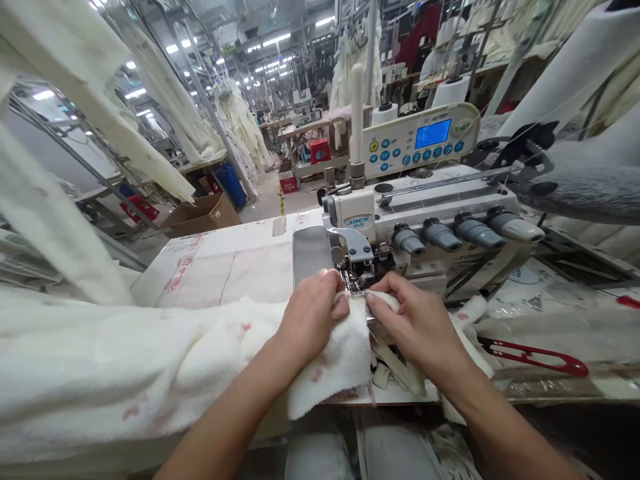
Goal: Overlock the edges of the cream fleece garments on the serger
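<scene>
A white fluffy fabric piece [200, 360] with small pink heart prints spreads across the table's left side up to the sewing machine [435, 207]. My left hand [316, 313] pinches its edge just left of the presser foot [356, 277]. On the other side of the foot, my right hand [415, 320] grips the same white fabric between thumb and fingers. Both hands are closed, close to the needle area. The fabric's short end hangs over the front edge of the table below the machine. The needle itself is too small to make out.
Red thread snips [540, 357] lie on the right of the table. Fabric scraps [397, 367] hang below the machine front. A control panel [420, 143] with a lit blue screen stands behind. A cardboard box [205, 213] is beyond the table; cream fabric [55, 213] hangs at left.
</scene>
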Available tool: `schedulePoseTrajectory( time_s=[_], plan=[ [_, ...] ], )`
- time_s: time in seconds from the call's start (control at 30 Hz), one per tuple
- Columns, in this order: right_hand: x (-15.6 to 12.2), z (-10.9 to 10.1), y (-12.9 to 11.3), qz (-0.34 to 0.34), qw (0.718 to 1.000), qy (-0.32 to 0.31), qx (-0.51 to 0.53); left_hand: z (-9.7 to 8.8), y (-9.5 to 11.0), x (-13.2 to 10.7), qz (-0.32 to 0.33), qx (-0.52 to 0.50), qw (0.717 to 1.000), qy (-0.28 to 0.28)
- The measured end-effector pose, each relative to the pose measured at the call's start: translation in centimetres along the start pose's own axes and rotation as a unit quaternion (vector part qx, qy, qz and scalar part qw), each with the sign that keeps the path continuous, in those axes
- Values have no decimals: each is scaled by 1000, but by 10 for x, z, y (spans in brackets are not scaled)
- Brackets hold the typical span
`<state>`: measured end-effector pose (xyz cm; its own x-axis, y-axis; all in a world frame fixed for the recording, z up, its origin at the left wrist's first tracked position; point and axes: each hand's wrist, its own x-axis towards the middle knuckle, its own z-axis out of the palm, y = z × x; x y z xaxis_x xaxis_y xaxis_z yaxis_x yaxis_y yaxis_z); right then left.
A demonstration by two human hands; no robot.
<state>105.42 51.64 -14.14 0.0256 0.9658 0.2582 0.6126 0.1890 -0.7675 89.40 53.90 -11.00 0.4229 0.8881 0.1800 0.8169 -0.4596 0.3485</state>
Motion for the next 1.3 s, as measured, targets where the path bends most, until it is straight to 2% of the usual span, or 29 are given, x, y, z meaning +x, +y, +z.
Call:
schedulePoseTrajectory(
  time_s=[0.23, 0.43, 0.6, 0.63, 0.7, 0.73, 0.77, 0.8, 0.83, 0.9, 0.97, 1.03, 1.13, 1.3],
  plan=[
    [-3, 5, 6, -20, 999, 43, 2, 3, 0, -1, -21, -8, 1000, 10],
    [-2, 13, 9, -70, 992, 83, -66, 6, 3, 3, -38, 46, 998, -1],
    [-2, 18, 5, -106, 971, 127, -172, 8, 4, 5, -32, 92, 995, 13],
    [-7, 16, 4, -123, 963, 144, -190, 6, 4, 4, -28, 94, 995, 17],
    [-21, 12, 2, -172, 937, 230, -198, 0, 2, 2, -13, 80, 997, 18],
    [-29, 9, 3, -198, 923, 274, -182, -5, 0, 1, -3, 66, 998, 11],
    [-36, 8, 4, -219, 918, 293, -155, -9, -1, 0, 8, 50, 999, -1],
    [-43, 8, 5, -225, 925, 280, -123, -13, -3, 0, 18, 34, 999, -11],
    [-48, 10, 8, -213, 944, 234, -89, -16, -5, 0, 23, 21, 999, -20],
    [-53, 18, 12, -128, 987, 96, -11, -20, -8, 2, 22, -2, 999, -25],
    [-51, 30, 15, -24, 998, 19, 59, -20, -10, 3, 12, -22, 999, -20],
    [-47, 41, 14, 35, 993, -4, 117, -17, -11, 4, 6, -37, 999, -11],
    [-45, 47, 9, 62, 982, -38, 174, -15, -11, 2, 3, -46, 999, 3],
    [-51, 28, 1, 125, 943, -64, 300, -18, -10, -2, -9, -45, 999, -6]
  ],
)
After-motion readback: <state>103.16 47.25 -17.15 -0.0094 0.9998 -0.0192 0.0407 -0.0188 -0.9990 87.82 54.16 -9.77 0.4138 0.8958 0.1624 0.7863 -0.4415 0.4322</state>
